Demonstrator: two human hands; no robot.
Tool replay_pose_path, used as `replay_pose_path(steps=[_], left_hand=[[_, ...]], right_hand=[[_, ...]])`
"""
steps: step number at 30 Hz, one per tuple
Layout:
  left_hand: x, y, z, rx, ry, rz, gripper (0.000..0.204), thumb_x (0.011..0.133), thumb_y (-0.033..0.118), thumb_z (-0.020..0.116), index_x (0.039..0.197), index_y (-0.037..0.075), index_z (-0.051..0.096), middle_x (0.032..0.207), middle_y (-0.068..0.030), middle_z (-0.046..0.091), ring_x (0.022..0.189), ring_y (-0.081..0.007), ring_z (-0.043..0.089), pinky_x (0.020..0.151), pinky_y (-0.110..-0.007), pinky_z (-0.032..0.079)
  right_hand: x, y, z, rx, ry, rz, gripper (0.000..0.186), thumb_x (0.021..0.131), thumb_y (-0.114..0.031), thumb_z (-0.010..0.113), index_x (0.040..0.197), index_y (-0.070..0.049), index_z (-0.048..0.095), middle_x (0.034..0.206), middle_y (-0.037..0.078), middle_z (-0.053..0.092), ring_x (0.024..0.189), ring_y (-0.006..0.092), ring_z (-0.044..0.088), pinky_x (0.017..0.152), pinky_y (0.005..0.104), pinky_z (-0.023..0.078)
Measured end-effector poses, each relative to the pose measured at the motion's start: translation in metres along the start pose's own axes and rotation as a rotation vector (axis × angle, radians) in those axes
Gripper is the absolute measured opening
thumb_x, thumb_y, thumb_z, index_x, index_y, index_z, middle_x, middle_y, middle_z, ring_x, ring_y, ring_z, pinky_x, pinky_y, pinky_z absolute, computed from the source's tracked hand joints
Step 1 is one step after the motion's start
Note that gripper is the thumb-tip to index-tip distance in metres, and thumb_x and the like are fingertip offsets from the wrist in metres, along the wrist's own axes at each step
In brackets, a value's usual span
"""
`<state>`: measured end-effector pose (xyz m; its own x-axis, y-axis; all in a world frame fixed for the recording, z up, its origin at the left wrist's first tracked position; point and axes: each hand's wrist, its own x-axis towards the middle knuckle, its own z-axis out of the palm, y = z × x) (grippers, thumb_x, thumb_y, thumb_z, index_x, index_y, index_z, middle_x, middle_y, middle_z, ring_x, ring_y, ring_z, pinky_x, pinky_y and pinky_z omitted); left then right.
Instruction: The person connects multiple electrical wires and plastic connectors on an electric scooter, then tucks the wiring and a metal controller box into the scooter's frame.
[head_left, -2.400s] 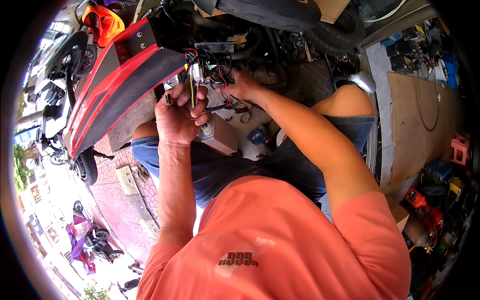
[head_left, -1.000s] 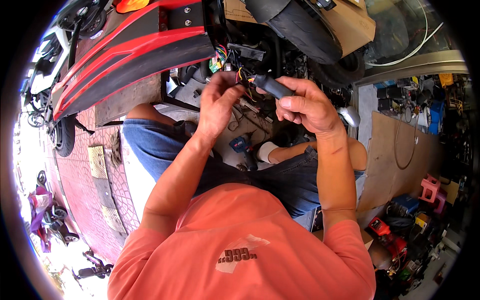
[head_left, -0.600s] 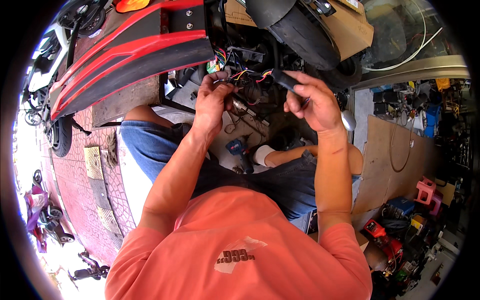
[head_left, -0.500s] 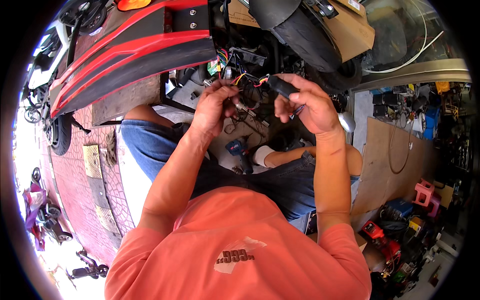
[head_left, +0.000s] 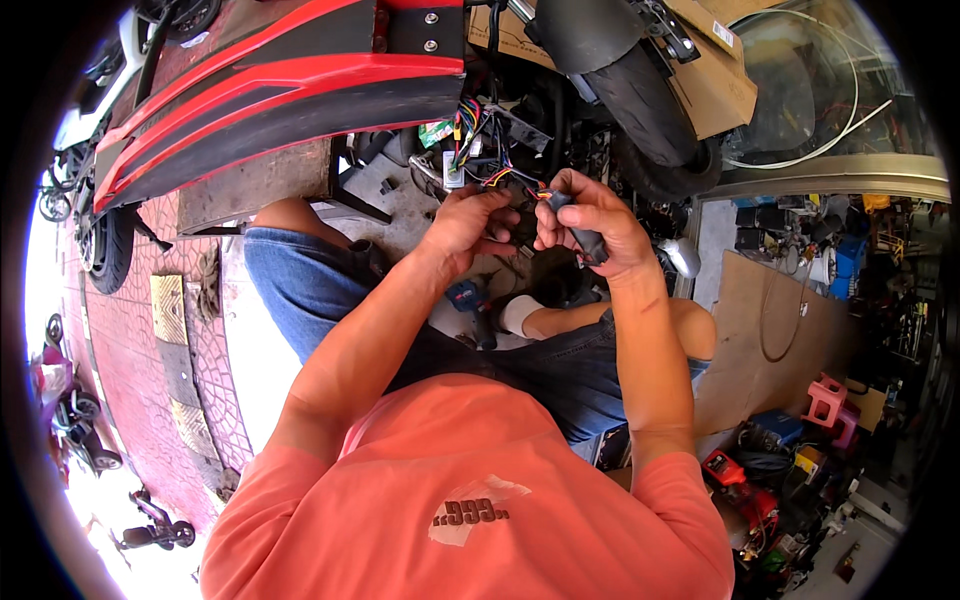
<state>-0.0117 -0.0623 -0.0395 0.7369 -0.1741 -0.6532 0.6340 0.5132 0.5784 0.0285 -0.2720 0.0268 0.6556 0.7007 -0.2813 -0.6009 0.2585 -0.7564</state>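
Note:
In front of my knees, my right hand [head_left: 607, 222] is closed around a dark, elongated wrapped piece with wires [head_left: 589, 243], its kind not clear from here. Red, yellow and black wires [head_left: 518, 178] come out of its upper end and run left toward my left hand [head_left: 468, 226]. The left thumb and fingers are pinched together at these wires; what exactly lies between the fingertips is too small to make out. Just beyond, a bundle of coloured wires [head_left: 470, 125] hangs beneath a red and black vehicle body panel [head_left: 290, 95].
A blue and black cordless power tool [head_left: 470, 302] lies on the floor between my legs. A black tyre [head_left: 640, 105] and cardboard box [head_left: 722, 90] stand beyond my right hand. At left is a low wooden bench [head_left: 255, 190]; parts and a pink stool [head_left: 825, 402] are at right.
My left hand has moved right, nearer to my right hand. My right hand has turned, so the dark piece now tilts more steeply downward. The whole view has shifted slightly.

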Motion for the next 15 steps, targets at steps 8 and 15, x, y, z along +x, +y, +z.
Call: replay_pose_path(steps=[8, 15], left_hand=[[-0.003, -0.001, -0.012, -0.069, -0.063, -0.008, 0.029, 0.107, 0.029, 0.054, 0.116, 0.003, 0.062, 0.082, -0.0081, 0.070, 0.054, -0.0125, 0.056, 0.053, -0.036, 0.060], [-0.002, -0.006, -0.012, -0.025, -0.124, 0.033, 0.032, 0.109, 0.030, 0.051, 0.110, 0.002, 0.067, 0.080, -0.0081, 0.069, 0.052, -0.0127, 0.053, 0.052, -0.033, 0.056]], right_hand=[[0.020, 0.020, -0.008, -0.726, 0.327, 0.079, 0.049, 0.088, -0.009, 0.075, 0.133, 0.002, 0.059, 0.097, 0.004, 0.067, 0.073, 0.0124, 0.064, 0.068, 0.0273, 0.051], [0.040, 0.041, -0.037, -0.577, 0.389, 0.250, 0.027, 0.087, -0.012, 0.078, 0.113, -0.004, 0.071, 0.088, -0.002, 0.067, 0.067, 0.0081, 0.059, 0.064, 0.0269, 0.052]])
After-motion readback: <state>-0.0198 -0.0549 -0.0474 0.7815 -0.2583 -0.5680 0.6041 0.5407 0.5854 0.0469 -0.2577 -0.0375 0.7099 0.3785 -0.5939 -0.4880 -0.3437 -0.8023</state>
